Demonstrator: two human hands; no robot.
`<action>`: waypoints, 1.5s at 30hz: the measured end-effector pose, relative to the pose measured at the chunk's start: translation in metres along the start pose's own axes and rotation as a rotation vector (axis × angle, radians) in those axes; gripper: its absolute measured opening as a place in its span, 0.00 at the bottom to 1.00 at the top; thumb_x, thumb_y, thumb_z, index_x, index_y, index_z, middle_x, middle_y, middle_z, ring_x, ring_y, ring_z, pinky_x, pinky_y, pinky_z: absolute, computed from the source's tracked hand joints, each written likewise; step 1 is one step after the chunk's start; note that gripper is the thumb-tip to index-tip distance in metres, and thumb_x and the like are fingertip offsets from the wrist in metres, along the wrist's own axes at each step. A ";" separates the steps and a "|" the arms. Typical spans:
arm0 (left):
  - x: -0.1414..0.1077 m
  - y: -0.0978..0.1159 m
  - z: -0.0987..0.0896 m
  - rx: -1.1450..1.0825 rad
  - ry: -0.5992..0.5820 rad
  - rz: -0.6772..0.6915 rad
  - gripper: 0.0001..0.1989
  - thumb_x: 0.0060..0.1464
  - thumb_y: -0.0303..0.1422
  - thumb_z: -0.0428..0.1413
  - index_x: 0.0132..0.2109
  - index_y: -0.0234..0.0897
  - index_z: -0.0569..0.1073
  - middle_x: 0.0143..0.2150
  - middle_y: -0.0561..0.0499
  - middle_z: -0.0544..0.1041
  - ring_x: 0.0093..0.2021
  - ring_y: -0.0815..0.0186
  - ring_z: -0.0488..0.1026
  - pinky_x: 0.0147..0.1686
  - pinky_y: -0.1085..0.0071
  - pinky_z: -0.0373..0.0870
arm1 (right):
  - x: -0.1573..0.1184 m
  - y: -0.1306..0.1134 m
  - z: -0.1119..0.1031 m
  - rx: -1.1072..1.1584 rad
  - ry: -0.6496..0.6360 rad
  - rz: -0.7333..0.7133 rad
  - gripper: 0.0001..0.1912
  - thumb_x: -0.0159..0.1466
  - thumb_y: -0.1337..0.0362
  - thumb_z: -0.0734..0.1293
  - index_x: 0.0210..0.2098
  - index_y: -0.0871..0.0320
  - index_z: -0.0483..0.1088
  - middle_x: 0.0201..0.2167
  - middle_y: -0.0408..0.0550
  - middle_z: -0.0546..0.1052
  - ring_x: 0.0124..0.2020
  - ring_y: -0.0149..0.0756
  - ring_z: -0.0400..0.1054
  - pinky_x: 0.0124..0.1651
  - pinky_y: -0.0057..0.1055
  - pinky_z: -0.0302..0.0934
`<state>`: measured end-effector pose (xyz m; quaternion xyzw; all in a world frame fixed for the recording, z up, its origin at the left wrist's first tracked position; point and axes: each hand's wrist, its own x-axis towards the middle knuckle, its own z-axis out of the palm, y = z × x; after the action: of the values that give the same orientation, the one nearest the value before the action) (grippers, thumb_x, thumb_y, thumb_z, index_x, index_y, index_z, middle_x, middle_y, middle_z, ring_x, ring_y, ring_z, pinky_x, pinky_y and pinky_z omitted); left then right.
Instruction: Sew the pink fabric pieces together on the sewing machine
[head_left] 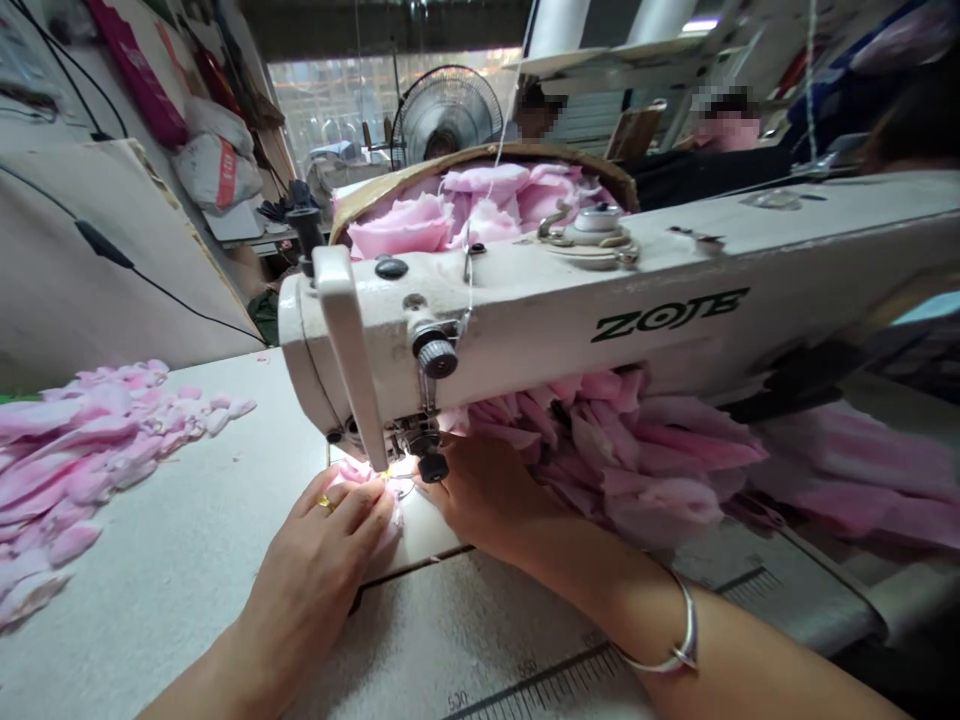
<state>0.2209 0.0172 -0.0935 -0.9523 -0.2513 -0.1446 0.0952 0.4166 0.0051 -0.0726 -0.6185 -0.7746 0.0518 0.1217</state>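
Left hand: the left hand (330,540) lies palm down, fingers together and stretched forward over the cloth beside the needle area; a gold ring (325,503) circles one finger. Whether it pinches the cloth or only presses it, I cannot tell.
Right hand: the right hand (480,490) reaches in from the lower right, bent inward, its fingers running behind a black knob (433,467); its grip cannot be told. A silver bangle (686,630) rings that forearm.
Pink piece: the small pink piece (388,530) lies between the hands, at the needle end of the sewing machine (525,320), under bright light.
Direction: its loose visible end points towards the wearer; that part runs roughly near to far. The whole long axis is unclear, since the left fingers cover much of it.
Machine: white, lettered ZOJE, its arm slanting up to the right, where the picture edge cuts it off.
Pink heaps: a left heap (97,440) is cut off by the picture edge; a right heap (645,460) passes partly behind the machine arm and blurs at its far end.
Hard to see: the needle tip, lost in glare and hardware.
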 end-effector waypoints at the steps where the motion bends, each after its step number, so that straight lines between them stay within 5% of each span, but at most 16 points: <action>1: 0.000 0.000 0.000 -0.003 0.008 -0.002 0.12 0.63 0.28 0.46 0.51 0.36 0.69 0.47 0.49 0.73 0.48 0.59 0.69 0.59 0.52 0.61 | 0.000 -0.001 -0.001 -0.019 -0.009 -0.001 0.09 0.63 0.67 0.60 0.33 0.58 0.73 0.31 0.49 0.78 0.31 0.38 0.71 0.28 0.32 0.52; 8: -0.001 0.003 0.003 -0.043 0.030 -0.043 0.14 0.63 0.28 0.45 0.53 0.35 0.67 0.44 0.45 0.72 0.50 0.57 0.68 0.55 0.52 0.67 | 0.000 -0.007 -0.005 -0.165 -0.105 0.021 0.13 0.66 0.62 0.59 0.35 0.59 0.74 0.31 0.52 0.78 0.31 0.41 0.72 0.26 0.32 0.52; 19: 0.004 0.002 -0.003 -0.071 0.050 -0.036 0.12 0.63 0.27 0.44 0.46 0.29 0.71 0.37 0.45 0.72 0.43 0.58 0.68 0.50 0.53 0.69 | -0.003 -0.006 0.005 -0.241 -0.017 -0.027 0.11 0.65 0.65 0.62 0.39 0.57 0.76 0.30 0.52 0.78 0.30 0.39 0.71 0.26 0.31 0.50; 26: 0.003 -0.009 0.003 -0.096 0.077 -0.041 0.10 0.63 0.28 0.46 0.47 0.34 0.71 0.41 0.49 0.74 0.41 0.62 0.69 0.52 0.56 0.64 | -0.002 -0.007 0.004 -0.193 0.008 -0.015 0.12 0.66 0.64 0.59 0.32 0.59 0.73 0.28 0.48 0.76 0.28 0.36 0.69 0.25 0.32 0.47; 34: 0.008 -0.022 0.001 -0.369 0.034 -0.278 0.05 0.60 0.31 0.50 0.41 0.40 0.70 0.35 0.53 0.73 0.37 0.65 0.68 0.36 0.67 0.65 | -0.014 -0.003 -0.006 -0.034 0.003 0.004 0.10 0.64 0.62 0.62 0.31 0.56 0.72 0.33 0.45 0.75 0.27 0.34 0.66 0.25 0.31 0.46; 38: 0.009 -0.020 0.001 -0.378 0.040 -0.328 0.05 0.59 0.32 0.49 0.39 0.39 0.69 0.32 0.53 0.70 0.34 0.66 0.67 0.32 0.69 0.64 | -0.021 -0.013 -0.016 -0.091 -0.129 -0.085 0.08 0.63 0.68 0.61 0.30 0.57 0.72 0.30 0.46 0.74 0.24 0.32 0.64 0.23 0.32 0.42; 45: 0.007 -0.023 0.012 -0.191 0.043 -0.280 0.08 0.62 0.35 0.48 0.35 0.39 0.67 0.32 0.52 0.69 0.33 0.64 0.66 0.32 0.68 0.64 | -0.030 -0.012 -0.010 -0.159 -0.054 -0.221 0.12 0.56 0.79 0.59 0.32 0.59 0.68 0.26 0.47 0.71 0.22 0.33 0.62 0.21 0.32 0.43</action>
<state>0.2181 0.0436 -0.0999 -0.9095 -0.3644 -0.1998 -0.0113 0.4143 -0.0273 -0.0636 -0.5353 -0.8427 -0.0067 0.0565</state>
